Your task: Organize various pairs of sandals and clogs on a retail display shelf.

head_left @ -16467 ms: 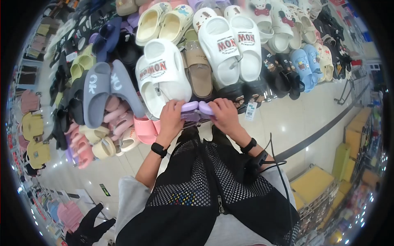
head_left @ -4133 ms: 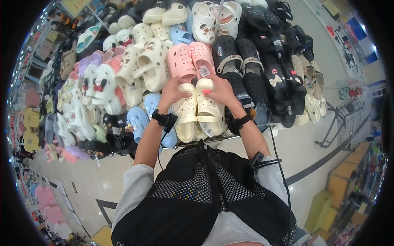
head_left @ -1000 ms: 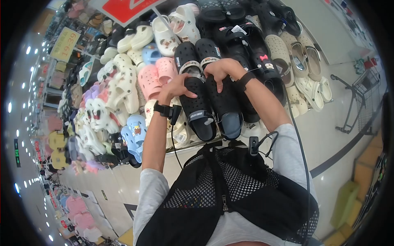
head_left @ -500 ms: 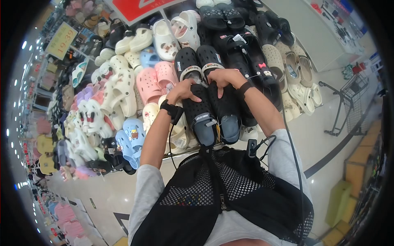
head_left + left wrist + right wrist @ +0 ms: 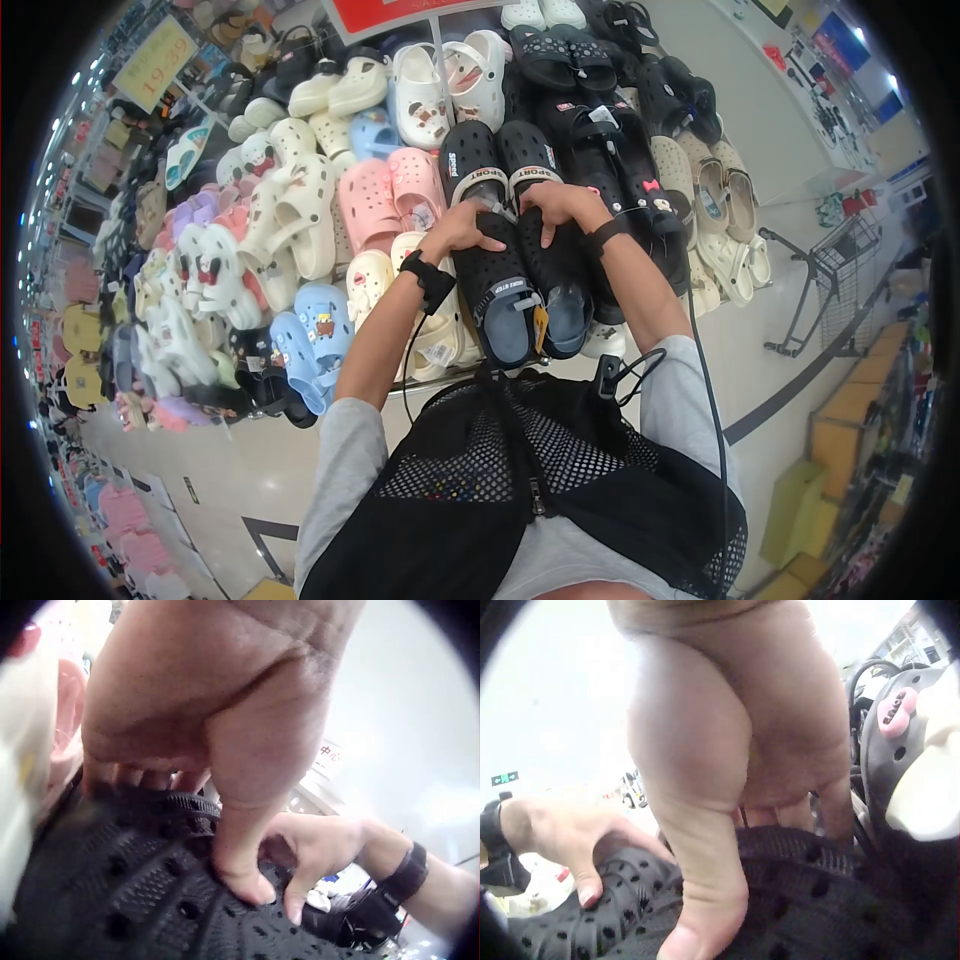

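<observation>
In the head cam I see the L hand [image 5: 463, 229] and the R hand [image 5: 562, 205] side by side, each one clamped on the toe end of a black clog of one pair. The L clog [image 5: 490, 262] and the R clog [image 5: 555, 262] lie next to each other, grey-blue insoles toward the body, w/ an orange tag [image 5: 540, 325] btw. them. Just beyond the toes are the SPORT clogs [image 5: 471, 160], also black. Pink clogs [image 5: 368, 203] are on the L side, cream clogs [image 5: 437, 345] nearer to the body.

In the L wrist cam I see the L thumb pressed on the perforated top of the L clog, and the fingers bent over its far edge; the tips are hidden, so their exact spacing I can't tell. The R hand is just beside, thumb also down.

In the R wrist cam the R thumb lies on top of the R clog, and the other fingers go down behind the toe, tips hidden. At R side is a dark shoe w/ a pink charm [image 5: 897, 714].
</observation>
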`<move>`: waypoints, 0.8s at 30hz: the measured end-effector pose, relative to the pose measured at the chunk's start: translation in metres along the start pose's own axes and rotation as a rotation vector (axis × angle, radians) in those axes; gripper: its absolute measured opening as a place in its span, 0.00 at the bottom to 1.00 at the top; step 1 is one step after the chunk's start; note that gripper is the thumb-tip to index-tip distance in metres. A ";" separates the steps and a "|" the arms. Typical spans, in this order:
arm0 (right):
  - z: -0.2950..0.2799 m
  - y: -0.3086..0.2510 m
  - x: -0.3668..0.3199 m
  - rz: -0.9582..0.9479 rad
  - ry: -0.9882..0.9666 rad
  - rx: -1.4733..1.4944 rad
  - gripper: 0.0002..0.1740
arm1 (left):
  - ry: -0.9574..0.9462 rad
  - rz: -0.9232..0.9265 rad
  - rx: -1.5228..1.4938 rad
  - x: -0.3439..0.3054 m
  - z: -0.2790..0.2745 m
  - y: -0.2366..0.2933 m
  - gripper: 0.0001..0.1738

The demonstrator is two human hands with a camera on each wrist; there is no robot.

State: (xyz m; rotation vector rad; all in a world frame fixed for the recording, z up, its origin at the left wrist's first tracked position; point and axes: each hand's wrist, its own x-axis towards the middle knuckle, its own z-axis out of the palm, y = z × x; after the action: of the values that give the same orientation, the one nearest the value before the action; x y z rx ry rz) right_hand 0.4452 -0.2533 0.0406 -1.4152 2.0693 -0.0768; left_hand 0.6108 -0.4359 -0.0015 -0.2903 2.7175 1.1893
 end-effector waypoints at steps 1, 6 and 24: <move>-0.001 0.001 0.001 0.000 -0.022 0.035 0.42 | -0.001 0.006 -0.004 -0.001 0.001 -0.001 0.51; -0.003 -0.045 -0.028 0.141 0.136 -0.151 0.37 | 0.198 0.170 0.193 -0.025 0.001 0.013 0.37; 0.098 -0.034 -0.237 0.365 0.823 0.863 0.14 | 0.041 0.235 0.183 -0.116 0.004 0.015 0.32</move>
State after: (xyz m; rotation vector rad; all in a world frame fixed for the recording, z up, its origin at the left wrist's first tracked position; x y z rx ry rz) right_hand 0.5794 -0.0361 0.0827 -0.4667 2.3735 -1.4016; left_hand 0.7199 -0.4101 0.0325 0.0304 2.9341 0.9840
